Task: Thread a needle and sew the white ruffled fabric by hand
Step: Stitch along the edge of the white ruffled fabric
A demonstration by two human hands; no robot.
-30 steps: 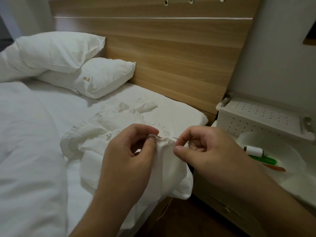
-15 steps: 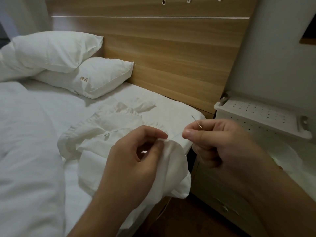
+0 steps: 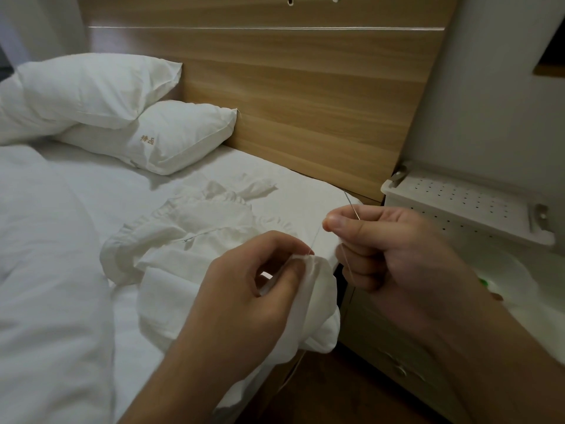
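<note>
The white ruffled fabric (image 3: 195, 228) lies bunched on the bed's near corner and hangs over its edge. My left hand (image 3: 244, 289) pinches a fold of it between thumb and forefinger. My right hand (image 3: 385, 249) pinches a thin steel needle (image 3: 351, 205) that points up and away from me. A fine pale thread (image 3: 315, 240) runs from the pinched fold up towards my right hand, and more thread hangs down past its curled fingers.
Two white pillows (image 3: 171, 139) lean on the wooden headboard (image 3: 305, 87). A thick white duvet (image 3: 39, 270) fills the left. To the right stands a bedside cabinet (image 3: 397, 347) with a white perforated box (image 3: 464, 206) and a white dish (image 3: 504, 270).
My right hand drew the needle out of the fabric and lifted it up and to the right, pulling thread through. My left hand kept its pinch on the fold.
</note>
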